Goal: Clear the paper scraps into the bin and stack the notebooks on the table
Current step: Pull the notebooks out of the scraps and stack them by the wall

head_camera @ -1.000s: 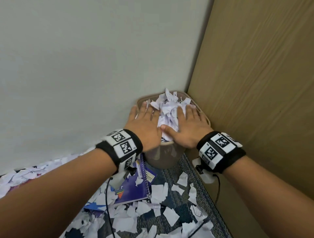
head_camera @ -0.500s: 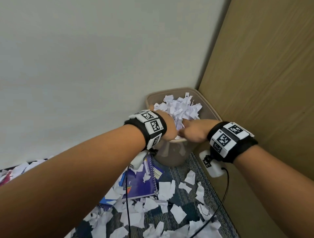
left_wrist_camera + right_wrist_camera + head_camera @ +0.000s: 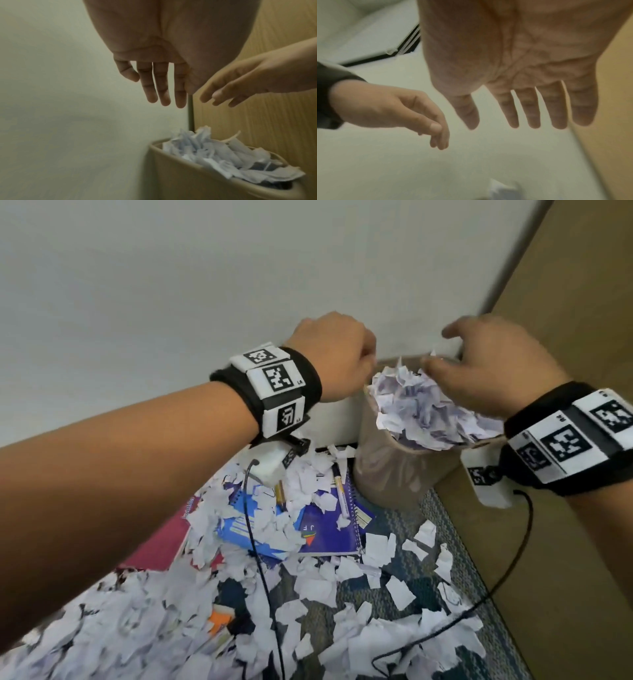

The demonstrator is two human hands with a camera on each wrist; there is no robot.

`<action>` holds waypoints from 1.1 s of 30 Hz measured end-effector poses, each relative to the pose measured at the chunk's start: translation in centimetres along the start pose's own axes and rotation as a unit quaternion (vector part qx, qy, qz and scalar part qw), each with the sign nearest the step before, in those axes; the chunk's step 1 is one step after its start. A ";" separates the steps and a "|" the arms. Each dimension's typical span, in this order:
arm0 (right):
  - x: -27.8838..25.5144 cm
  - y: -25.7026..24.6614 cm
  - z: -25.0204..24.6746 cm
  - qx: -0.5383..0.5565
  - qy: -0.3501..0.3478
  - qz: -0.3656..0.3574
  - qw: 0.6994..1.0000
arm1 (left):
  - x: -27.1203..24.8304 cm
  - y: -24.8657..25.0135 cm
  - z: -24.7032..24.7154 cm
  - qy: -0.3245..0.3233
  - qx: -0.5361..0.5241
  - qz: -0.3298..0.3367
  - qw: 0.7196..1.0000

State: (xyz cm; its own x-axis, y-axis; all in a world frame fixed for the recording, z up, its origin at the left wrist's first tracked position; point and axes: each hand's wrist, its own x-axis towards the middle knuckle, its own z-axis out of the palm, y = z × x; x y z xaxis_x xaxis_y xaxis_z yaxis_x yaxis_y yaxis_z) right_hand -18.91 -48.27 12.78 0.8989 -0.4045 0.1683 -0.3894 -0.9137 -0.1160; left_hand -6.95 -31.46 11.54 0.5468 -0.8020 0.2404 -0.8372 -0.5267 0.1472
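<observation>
Both hands have lifted off the heap I was pressing down a second ago and now hang above it, empty. Nearest me the paper scraps (image 3: 144, 621) carpet the floor in a thick drift, and the notebooks lie half buried in them: the purple spiral notebook (image 3: 329, 529) just beside the foot of the bin, a blue one (image 3: 239, 529) touching its left edge, a dark red one (image 3: 161, 546) further left under more scraps. A pen (image 3: 340, 494) lies across the purple cover. None of them is stacked yet, and I see no table here.

Beyond them the bin (image 3: 394, 474) stands tucked into the corner where the white wall meets the wooden panel, so it cannot slide away when I push down. It is heaped above the rim — a few pieces hang over the edge and could, I think, spill.

Above it, my left hand (image 3: 154, 81) has its fingers straight and pointing down, touching nothing. My right hand (image 3: 530, 105) is spread flat, fingers apart, likewise holding nothing — both let go, clear of the paper.
</observation>
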 end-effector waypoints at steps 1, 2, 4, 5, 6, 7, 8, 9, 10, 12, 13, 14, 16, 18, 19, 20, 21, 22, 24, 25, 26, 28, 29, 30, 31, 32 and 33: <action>-0.5 -1.6 -0.4 0.024 0.025 -0.027 0.999 | -1.0 -1.6 -0.3 0.008 -0.009 -0.013 1.000; -0.9 -3.2 -0.7 0.044 0.036 -0.057 0.997 | -2.0 -3.3 -0.3 0.007 -0.014 -0.033 0.999; -1.4 -6.8 -0.6 0.081 0.024 -0.116 0.990 | -4.7 -7.1 0.7 -0.013 -0.014 -0.087 0.996; -1.5 -8.6 -0.1 0.098 -0.005 -0.137 0.986 | -6.2 -8.9 1.7 -0.034 -0.012 -0.118 0.992; -1.6 -10.5 0.9 0.105 -0.040 -0.159 0.981 | -7.9 -10.6 2.9 -0.066 -0.007 -0.149 0.987; -1.5 -12.1 2.5 0.095 -0.080 -0.182 0.975 | -9.7 -12.1 4.2 -0.110 0.006 -0.177 0.978; -1.5 -13.5 4.6 0.068 -0.129 -0.201 0.969 | -11.5 -13.4 5.6 -0.164 0.027 -0.199 0.966; -1.7 -14.5 6.9 0.021 -0.187 -0.217 0.958 | -13.4 -14.4 6.9 -0.221 0.058 -0.212 0.950; -2.0 -15.0 9.5 -0.046 -0.248 -0.229 0.940 | -15.1 -15.3 8.1 -0.277 0.093 -0.216 0.932; -2.8 -15.2 14.3 -0.181 -0.340 -0.235 0.893 | -18.5 -16.8 9.6 -0.356 0.142 -0.205 0.901; -3.0 -15.1 16.4 -0.212 -0.360 -0.229 0.879 | -20.1 -17.9 10.1 -0.371 0.146 -0.204 0.894; -3.2 -14.8 18.2 -0.209 -0.373 -0.210 0.879 | -21.5 -19.0 10.6 -0.377 0.136 -0.218 0.890; -3.0 -14.0 21.6 -0.148 -0.381 -0.143 0.901 | -24.2 -21.7 11.9 -0.380 0.121 -0.277 0.874; -3.2 -12.6 24.1 -0.113 -0.394 -0.101 0.907 | -26.7 -23.9 13.4 -0.369 0.101 -0.344 0.857; -3.6 -11.6 25.0 -0.103 -0.398 -0.088 0.907 | -27.7 -24.6 14.1 -0.355 0.081 -0.369 0.855; -4.0 -10.5 25.7 -0.098 -0.398 -0.080 0.909 | -28.4 -25.0 14.8 -0.340 0.059 -0.391 0.853; -4.4 -9.5 26.3 -0.090 -0.393 -0.069 0.912 | -29.1 -25.3 15.5 -0.325 0.038 -0.409 0.852; -4.6 -8.7 26.9 -0.081 -0.383 -0.058 0.918 | -29.4 -25.4 16.1 -0.311 0.024 -0.427 0.849; -4.7 -7.7 27.5 -0.064 -0.358 -0.039 0.931 | -29.8 -25.4 16.8 -0.295 0.025 -0.448 0.843; -4.7 -7.7 27.7 -0.058 -0.348 -0.034 0.935 | -29.7 -25.5 17.1 -0.295 0.034 -0.453 0.841; -4.8 -7.8 27.9 -0.048 -0.335 -0.036 0.940 | -29.5 -25.7 17.2 -0.299 0.039 -0.458 0.836; -4.8 -8.8 28.0 -0.025 -0.301 -0.060 0.951 | -29.1 -26.0 17.3 -0.330 0.030 -0.465 0.821; -4.8 -9.5 28.0 -0.012 -0.283 -0.076 0.956 | -28.9 -25.8 17.4 -0.354 0.022 -0.458 0.815; -4.7 -10.3 28.0 0.000 -0.271 -0.089 0.958 | -28.7 -25.4 17.6 -0.375 0.020 -0.442 0.815; -4.7 -11.0 28.0 0.015 -0.264 -0.101 0.959 | -28.6 -24.7 17.7 -0.386 0.023 -0.421 0.821; -4.7 -11.7 28.0 0.028 -0.261 -0.111 0.958 | -28.4 -23.8 17.8 -0.381 0.033 -0.397 0.834; -4.8 -12.3 27.9 0.040 -0.259 -0.123 0.957 | -28.3 -23.1 17.9 -0.362 0.040 -0.375 0.852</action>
State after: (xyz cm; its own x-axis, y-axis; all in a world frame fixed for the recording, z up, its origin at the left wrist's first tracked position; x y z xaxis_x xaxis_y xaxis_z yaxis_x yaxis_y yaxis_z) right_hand -12.81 -33.98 -13.95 0.9485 -0.0853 -0.3050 -0.1551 -0.9648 -0.2125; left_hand -2.95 -1.61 -15.80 0.8137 -0.1792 -0.5530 -0.2619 -0.9623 -0.0735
